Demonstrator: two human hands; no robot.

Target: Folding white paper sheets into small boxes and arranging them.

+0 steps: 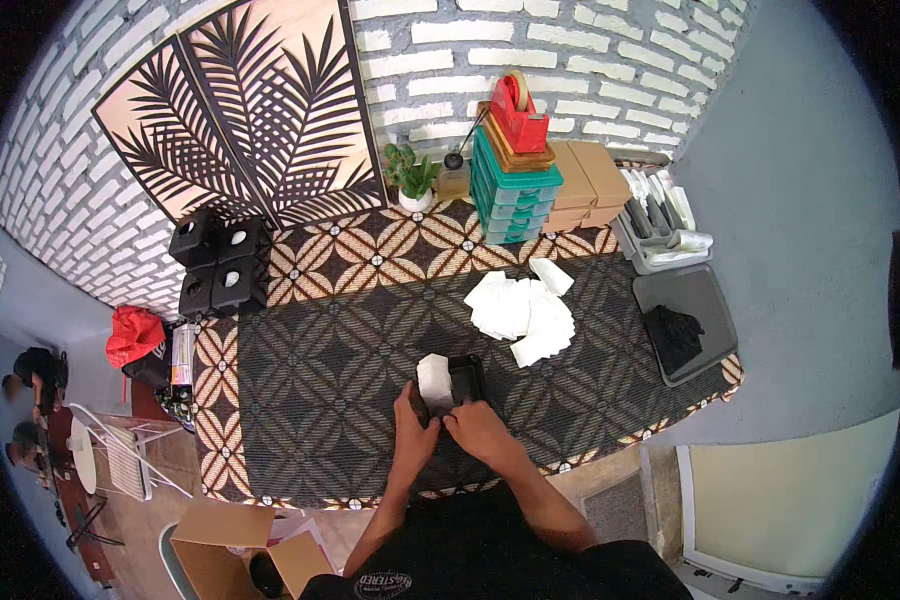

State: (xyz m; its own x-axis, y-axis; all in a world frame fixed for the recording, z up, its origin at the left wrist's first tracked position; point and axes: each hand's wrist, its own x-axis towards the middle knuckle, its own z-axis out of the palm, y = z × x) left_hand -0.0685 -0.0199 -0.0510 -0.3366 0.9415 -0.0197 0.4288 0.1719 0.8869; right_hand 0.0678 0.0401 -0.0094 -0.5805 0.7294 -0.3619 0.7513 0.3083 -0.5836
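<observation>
At the near middle of the table, a black box [467, 378] lies between my hands. A white folded paper stack [434, 382] sits at its left side; whether it is inside the box or beside it I cannot tell. My left hand [414, 432] closes around the near left of the box and paper, thumb inward. Against the near right edge, my right hand [478, 432] has its fingers bent onto the box. Both hands partly cover the box's near end. Beyond them, to the right, a loose pile of white folded papers [518, 308] spreads over the dark cloth.
Several black boxes [238, 285] are stacked at the far left. Along the wall stand a potted plant [410, 180], green drawers [515, 200] with a red tape dispenser [518, 118], and cardboard boxes [585, 180]. A grey tray [715, 320] lies right; an open carton [220, 550] stands below the table.
</observation>
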